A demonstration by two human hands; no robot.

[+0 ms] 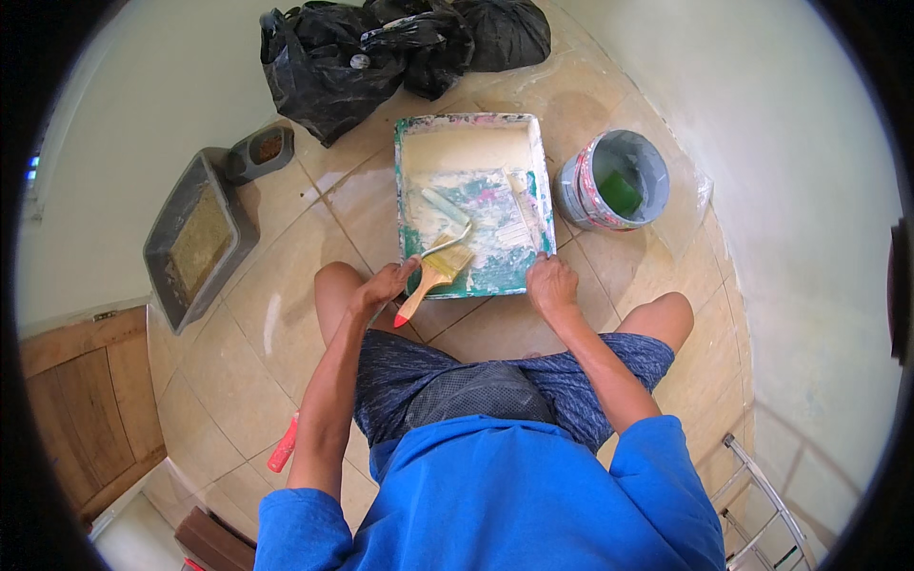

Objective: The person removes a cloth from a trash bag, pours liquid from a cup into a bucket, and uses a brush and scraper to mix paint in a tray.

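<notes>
A rectangular paint tray (475, 283), crusted with white, green and pink paint, rests on the floor before my crossed legs. Cream paint (466, 149) fills its far end. My left hand (388, 282) is closed at its near left edge, beside the wire of a small paint roller (444, 206); whether it also grips that wire is unclear. At the near right corner, my right hand (553, 285) is closed on the rim. A wide paintbrush (439, 274) with a red-tipped wooden handle lies across the near rim. A paint-covered brush (516, 231) lies inside at the right.
Right of the tray stands a paint-smeared bucket (584, 196) holding something green (620, 193). Black plastic bags (328, 71) lie beyond. Leftward are a grey litter box (234, 259) and a pet bowl (259, 152). A red handle (284, 445) shows beside my left forearm; a metal frame (766, 495) stands lower right.
</notes>
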